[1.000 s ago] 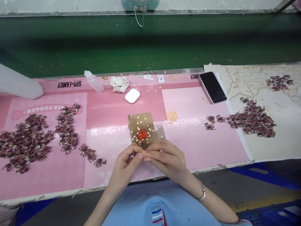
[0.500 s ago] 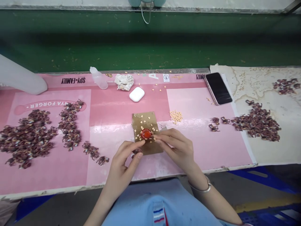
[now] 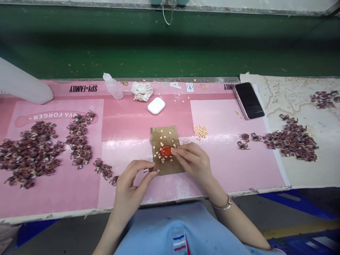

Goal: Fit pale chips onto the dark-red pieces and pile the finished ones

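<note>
My left hand (image 3: 135, 177) pinches a small dark maroon figure (image 3: 150, 170) between thumb and forefinger, over the left lower edge of a brown card (image 3: 167, 168). A tan tip shows at the figure's right end. On the card stands a small round dish of red stuff (image 3: 166, 151), with small tan heart-shaped pieces (image 3: 161, 138) scattered round it. My right hand (image 3: 193, 161) has its thumb and forefinger pressed together at the dish's right rim. Whatever is between those fingertips is too small to make out.
Maroon figures lie in a big heap (image 3: 32, 152) at left, a column (image 3: 79, 141) beside it, and another heap (image 3: 294, 141) at right. A tan pile (image 3: 200, 131), phone (image 3: 249, 101), white case (image 3: 156, 106), crumpled paper (image 3: 142, 91) and plastic bottle (image 3: 113, 86) are farther back.
My left hand has moved left and a little down with the figure, away from the dish. My right fingertips have shifted left and up to the dish's rim.
</note>
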{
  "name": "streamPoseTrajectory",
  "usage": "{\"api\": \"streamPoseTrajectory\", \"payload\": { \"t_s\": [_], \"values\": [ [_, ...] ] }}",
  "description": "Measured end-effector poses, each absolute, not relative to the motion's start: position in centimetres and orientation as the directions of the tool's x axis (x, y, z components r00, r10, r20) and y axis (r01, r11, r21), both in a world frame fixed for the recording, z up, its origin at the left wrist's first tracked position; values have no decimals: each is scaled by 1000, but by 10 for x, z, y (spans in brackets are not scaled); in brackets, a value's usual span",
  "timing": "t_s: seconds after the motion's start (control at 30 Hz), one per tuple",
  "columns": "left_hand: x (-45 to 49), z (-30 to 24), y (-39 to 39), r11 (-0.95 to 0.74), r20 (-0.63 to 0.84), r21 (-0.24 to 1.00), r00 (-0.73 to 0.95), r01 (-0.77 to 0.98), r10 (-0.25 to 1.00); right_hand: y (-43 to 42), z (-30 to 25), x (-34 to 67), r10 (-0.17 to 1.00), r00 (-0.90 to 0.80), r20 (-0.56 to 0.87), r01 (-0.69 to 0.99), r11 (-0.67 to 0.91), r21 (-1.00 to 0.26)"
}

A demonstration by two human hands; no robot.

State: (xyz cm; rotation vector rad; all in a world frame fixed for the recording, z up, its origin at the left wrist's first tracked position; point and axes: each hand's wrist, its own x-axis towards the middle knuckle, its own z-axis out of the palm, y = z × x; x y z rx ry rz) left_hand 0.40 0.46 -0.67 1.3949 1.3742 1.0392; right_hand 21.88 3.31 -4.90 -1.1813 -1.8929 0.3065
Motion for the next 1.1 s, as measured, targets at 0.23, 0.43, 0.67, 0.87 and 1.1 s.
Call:
{"api": "streamPoseTrajectory", "payload": {
  "t_s": [0.23,0.43,0.67,0.87,1.1],
  "values": [
    [3,-9,5,-32,22,958,39,286,999,31,-50,221,833,-192,519,628,510,-588],
    [7,-11,1,120,-107,977,-83,176,991,33,-48,223,819,-240,522,658,532,-533],
    [6,-3,3,232,-234,964,3,134,972,31,-27,221,828,-220,515,553,541,-634],
    [14,7,7,581,-522,730,255,-361,814,22,-1,204,826,-229,516,152,554,-819],
    [20,4,9,725,-582,425,451,-541,677,21,-7,193,804,-246,541,127,580,-805]
  ]
}}
